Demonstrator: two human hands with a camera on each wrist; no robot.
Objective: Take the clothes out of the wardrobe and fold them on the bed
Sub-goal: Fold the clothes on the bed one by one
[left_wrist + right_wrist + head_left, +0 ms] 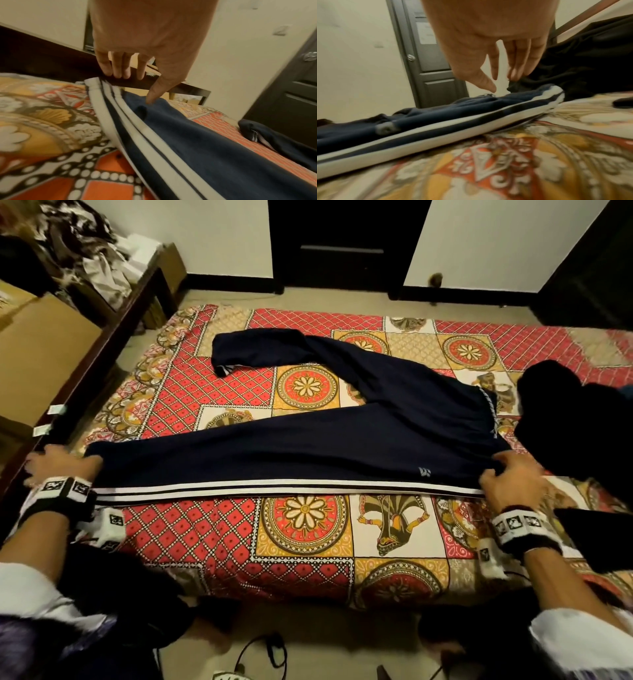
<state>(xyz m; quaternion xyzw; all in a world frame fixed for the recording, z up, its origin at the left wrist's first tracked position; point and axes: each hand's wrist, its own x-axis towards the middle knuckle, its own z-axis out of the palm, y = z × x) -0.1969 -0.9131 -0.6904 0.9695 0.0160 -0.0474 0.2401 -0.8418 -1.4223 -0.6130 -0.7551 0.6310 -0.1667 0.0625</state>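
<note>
You are looking down at one pair of navy track pants (308, 446) spread across the bed (305, 546), which is covered by a red, orange and cream patterned sheet. One leg lies straight along the near side of the bed, its white side stripes (274, 491) facing you. The other leg angles away toward the far left of the bed, ending in a loosely folded cuff.

Your left hand (60, 465) is at the left end of the near leg, at the cuff. From the left wrist view, your fingers (118, 67) hang down, slightly spread and nearly straight, just beyond the striped edge of the cuff. Your thumb (154, 93) points down with its tip touching the navy fabric. Nothing is pinched.

Your right hand (510, 481) is at the right end of the same leg, at the waist end of the pants. From the right wrist view, your fingers (518, 62) point down, loosely together, just above the rolled white edge of the fabric. Your thumb (482, 81) is apart from them, its tip close above the navy cloth. Whether any tip touches the fabric cannot be told. That hand grips nothing.

One heap of black clothing (575, 426) lies on the right side of the bed, just beside your right hand. You wear two wrist bands, one on each wrist. A dark wooden bed rail (85, 378) runs along the left.
</note>
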